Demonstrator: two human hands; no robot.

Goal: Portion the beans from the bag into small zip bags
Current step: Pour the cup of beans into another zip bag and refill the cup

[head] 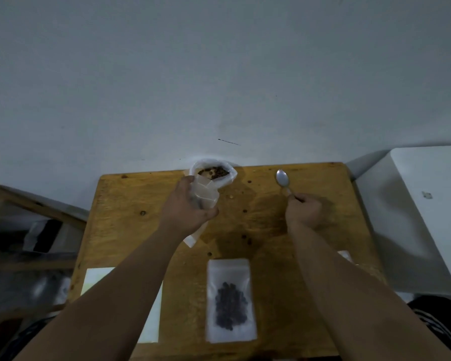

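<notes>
The bag of beans (pixel 214 173) stands open at the far edge of the table (pixel 271 230), and I take it as my landmark. Just in front of it my left hand (pixel 185 207) wraps a small zip bag (pixel 203 195), fingers curled around it, its mouth tipped toward the big bag. To the right of the bag my right hand (pixel 303 211) pinches the spoon (pixel 283 178) by its handle, bowl empty. I should scoop modestly and keep the small mouth open. A filled zip bag (pixel 229 300) lies well nearer me.
</notes>
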